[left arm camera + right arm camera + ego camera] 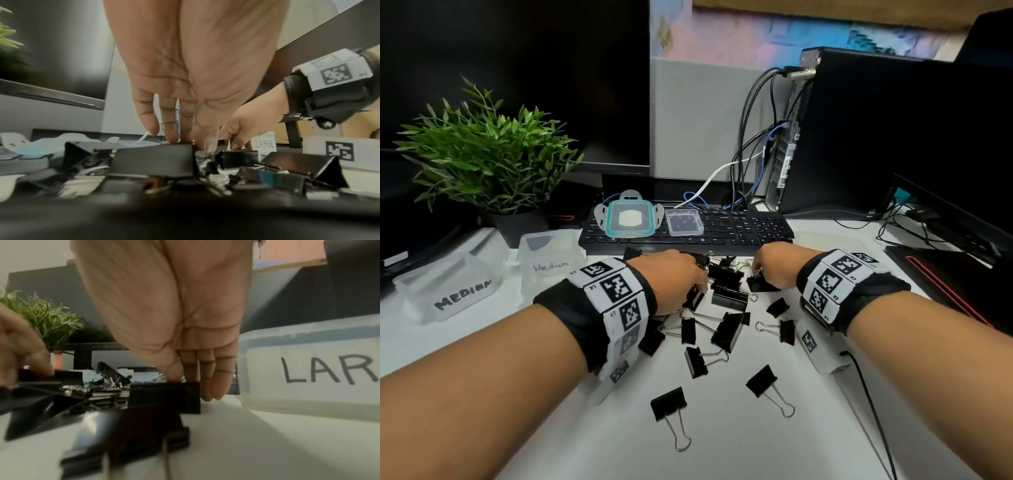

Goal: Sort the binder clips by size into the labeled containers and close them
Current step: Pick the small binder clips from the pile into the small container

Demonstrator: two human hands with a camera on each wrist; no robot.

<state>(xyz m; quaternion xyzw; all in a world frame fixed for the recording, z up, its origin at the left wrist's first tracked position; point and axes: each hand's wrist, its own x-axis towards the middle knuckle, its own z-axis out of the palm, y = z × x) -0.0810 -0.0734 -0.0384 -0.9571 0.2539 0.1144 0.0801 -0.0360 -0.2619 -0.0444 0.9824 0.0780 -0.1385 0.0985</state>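
Several black binder clips (729,298) of mixed sizes lie heaped and scattered on the white desk (722,445). My left hand (700,279) reaches into the heap; in the left wrist view its fingers and thumb (189,142) pinch the top edge of a large clip (152,160). My right hand (756,274) sits at the heap's right side, thumb and fingers (189,386) gripping another black clip (164,397). Two open translucent containers marked Medium (448,291) (548,263) stand at the left. A container labeled LARGE (308,369) stands just right of my right hand.
Two container lids (630,219) (685,222) rest on the black keyboard (739,229) behind the heap. A potted plant (489,154) is at the back left, a computer tower (859,137) and cables at the back right. A black cable (873,411) runs along the desk's right side.
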